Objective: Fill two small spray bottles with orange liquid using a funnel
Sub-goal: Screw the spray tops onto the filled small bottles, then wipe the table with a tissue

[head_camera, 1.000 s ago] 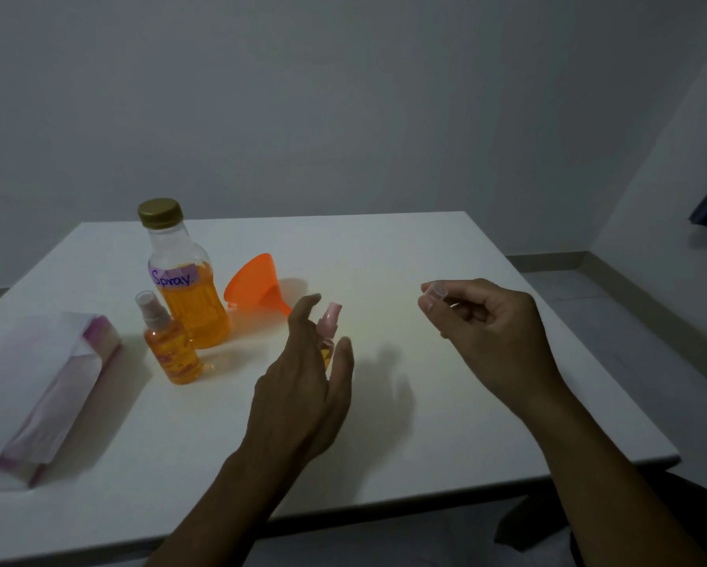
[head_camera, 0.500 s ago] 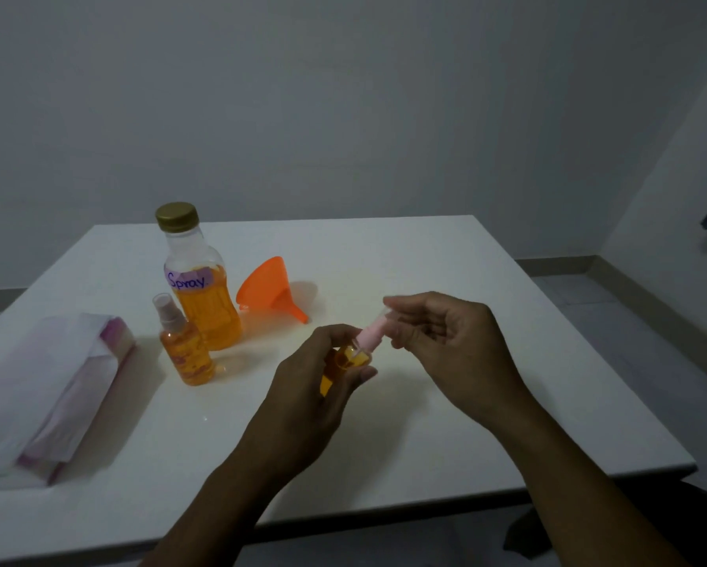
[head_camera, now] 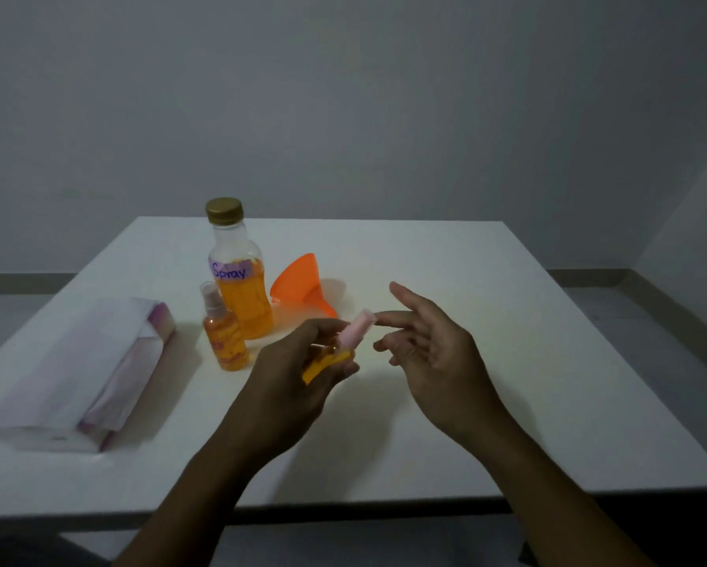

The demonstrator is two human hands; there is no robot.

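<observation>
Orange liquid shows through the held spray bottle point(head_camera: 329, 359), which is tilted with its pink sprayer head point(head_camera: 358, 327) pointing to 1 o'clock, above the table's middle. Our left hand point(head_camera: 286, 374) grips it, fingers and thumb curled round the body. Our right hand point(head_camera: 429, 349) is open, fingers spread and relaxed, holding nothing. One fingertip point(head_camera: 381, 317) sits at the sprayer head's tip, touching or just apart; we can't tell, it's blurry there.

From the held bottle:
- Standing spray bottle point(head_camera: 225, 341) at 9 o'clock, upright on the white table point(head_camera: 507, 362), orange inside, clear cap on.
- Big supply bottle point(head_camera: 243, 292) at 10 o'clock, "Spray" label, gold lid point(head_camera: 224, 210) on, just behind the standing one.
- Orange funnel point(head_camera: 300, 282) at 12 o'clock, lying on its side, spout toward 5 o'clock.
- Tissue pack point(head_camera: 77, 370) far out at 9 o'clock.

Handling, our judgement:
- The small bottle is light, stiff thin plastic, smooth, likely slippery if wet.
- The best hold is round the body, as the left hand has it; the head is the part to pinch for twisting.
- The head looks narrow and easy to slip off, so pinch low by the collar.
- Keep the bottle upright if the head is loose, or liquid spills.
- Both small bottles look filled, so the task seems near its end.
- The supply bottle is heavier; take it at the waist.
- The funnel is light and rigid; take it by the rim.
</observation>
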